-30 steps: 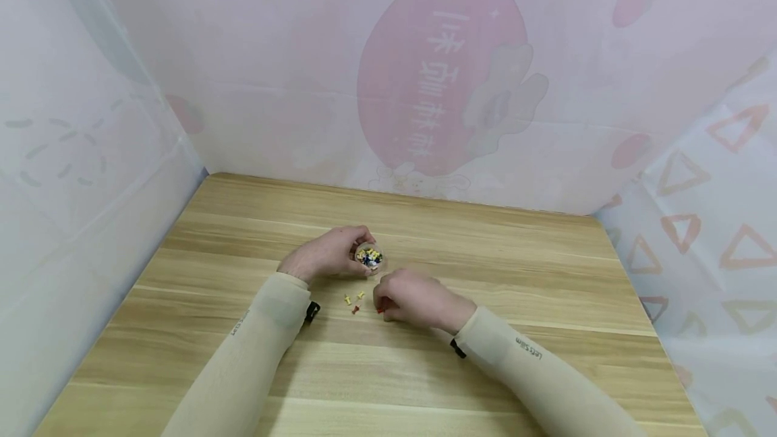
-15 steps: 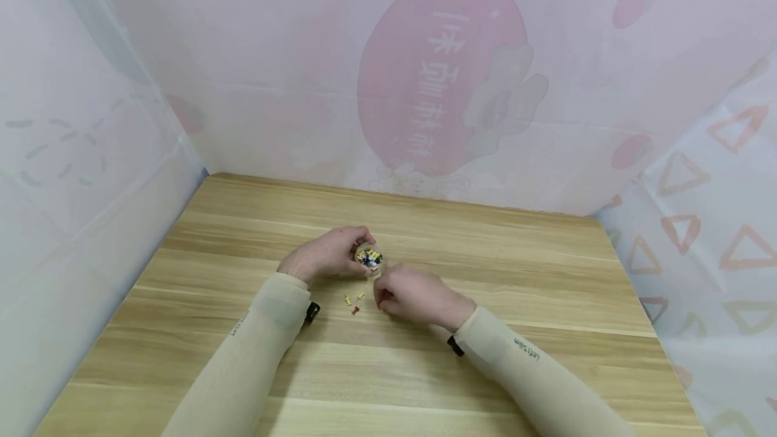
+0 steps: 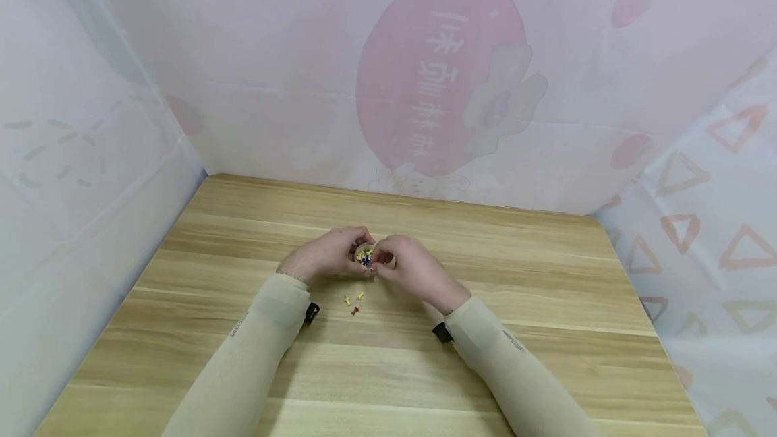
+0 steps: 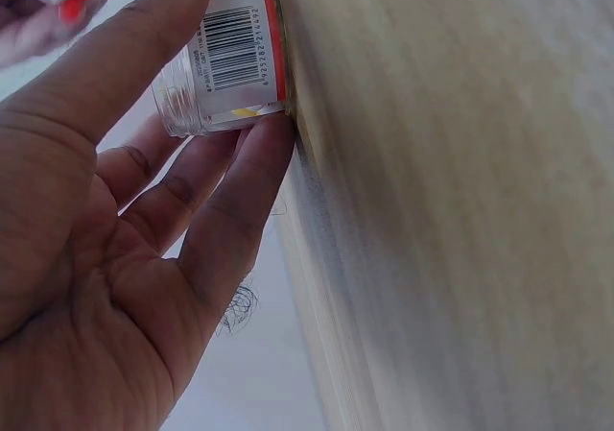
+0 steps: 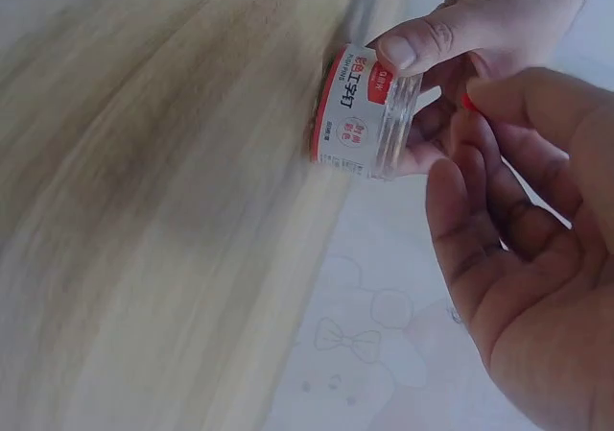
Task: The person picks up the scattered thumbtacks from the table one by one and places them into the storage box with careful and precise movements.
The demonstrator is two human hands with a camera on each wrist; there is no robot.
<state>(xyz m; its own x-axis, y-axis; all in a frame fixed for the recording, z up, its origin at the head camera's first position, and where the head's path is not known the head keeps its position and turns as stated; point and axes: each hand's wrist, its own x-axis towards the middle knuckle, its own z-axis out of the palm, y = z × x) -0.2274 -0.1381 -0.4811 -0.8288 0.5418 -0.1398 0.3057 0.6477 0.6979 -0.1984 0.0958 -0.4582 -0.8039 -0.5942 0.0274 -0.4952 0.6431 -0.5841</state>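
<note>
My left hand (image 3: 328,252) grips a small clear round jar (image 4: 235,57) with a red-and-white label, steadying it on the table. Inside the jar, yellow, blue and white push pins (image 3: 365,257) show in the head view. Just over the jar's mouth, my right hand (image 3: 415,272) pinches a red push pin (image 5: 468,103) between thumb and finger. The right wrist view shows that red pin beside the open rim, with the left thumb (image 5: 398,52) on the jar's side. In front of the jar lie two yellow push pins (image 3: 348,301) and a red one (image 3: 355,310).
The wood-grain table (image 3: 340,383) stretches around both hands. A printed pale pink curtain (image 3: 273,86) rises along its back edge, with white printed sheets at the left and right sides.
My right hand has risen from the table beside the loose pins to the jar's mouth, carrying the red push pin. The left hand and the jar have stayed in place.
</note>
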